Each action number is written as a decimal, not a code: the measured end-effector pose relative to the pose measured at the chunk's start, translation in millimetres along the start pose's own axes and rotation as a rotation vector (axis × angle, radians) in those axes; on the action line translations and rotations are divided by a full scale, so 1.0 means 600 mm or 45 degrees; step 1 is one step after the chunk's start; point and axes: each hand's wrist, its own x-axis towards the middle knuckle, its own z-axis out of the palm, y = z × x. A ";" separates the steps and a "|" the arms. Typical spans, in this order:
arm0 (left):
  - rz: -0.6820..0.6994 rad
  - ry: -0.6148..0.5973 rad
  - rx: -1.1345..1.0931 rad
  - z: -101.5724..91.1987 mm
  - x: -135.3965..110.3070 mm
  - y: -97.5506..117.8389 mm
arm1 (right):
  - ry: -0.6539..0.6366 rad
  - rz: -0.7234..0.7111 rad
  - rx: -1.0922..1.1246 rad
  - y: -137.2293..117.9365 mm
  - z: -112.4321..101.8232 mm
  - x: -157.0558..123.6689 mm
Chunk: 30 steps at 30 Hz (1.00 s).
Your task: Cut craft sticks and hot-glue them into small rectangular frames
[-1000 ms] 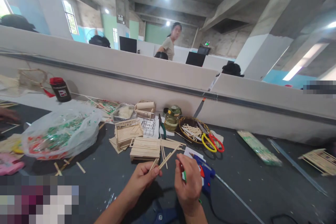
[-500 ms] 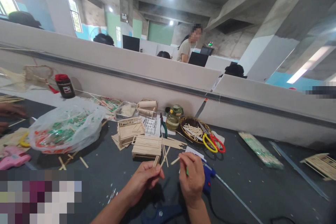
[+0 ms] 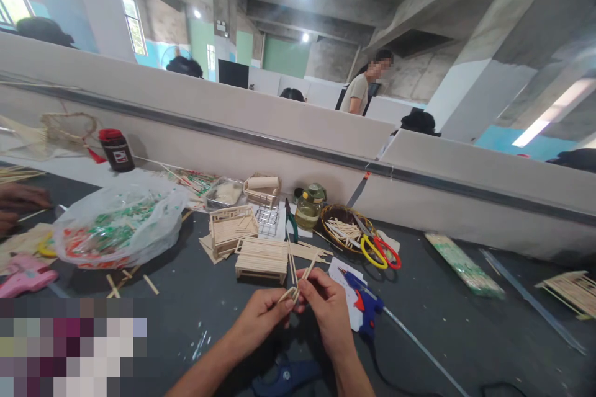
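My left hand [image 3: 266,311] is closed, pinching thin wooden sticks [image 3: 285,295] between thumb and fingers. Beside it, my right hand [image 3: 325,299] is closed on another wooden stick [image 3: 311,264], which slants upward. The fingertips and sticks of both hands come together, and the fingers partly hide where the sticks meet. Just beyond the hands sits a small stick-built table-like piece [image 3: 261,255]. A stick-built bench [image 3: 233,231] stands behind it. To the right of my right hand lies a blue glue gun [image 3: 369,305] with a glue stick out of its back.
A basket of short sticks [image 3: 343,229] holds red-and-yellow scissors [image 3: 379,252]. Nearby are a jar [image 3: 308,208] and green-handled pliers [image 3: 291,223]. A plastic bag [image 3: 161,223] stands left, near another person's hand [image 3: 25,197]. A dark blue tool [image 3: 288,378] lies in front of me.
My right hand has moved left with its stick, up to the sticks in my left hand. The glue gun is now less covered. A person in the background has moved right.
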 end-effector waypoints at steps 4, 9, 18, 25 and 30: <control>-0.019 0.009 -0.053 0.000 0.000 0.004 | -0.005 0.013 0.051 -0.003 -0.001 -0.002; 0.026 -0.056 -0.104 -0.004 -0.004 0.022 | 0.066 0.091 0.360 -0.003 -0.002 0.002; 0.083 -0.055 -0.100 -0.007 -0.010 0.028 | -0.007 0.278 0.628 0.000 0.007 0.002; 0.081 -0.034 -0.062 -0.009 -0.009 0.019 | -0.049 0.312 0.649 0.005 0.006 0.001; 0.066 -0.038 -0.058 -0.009 -0.008 0.017 | -0.019 0.238 0.529 0.005 0.000 0.005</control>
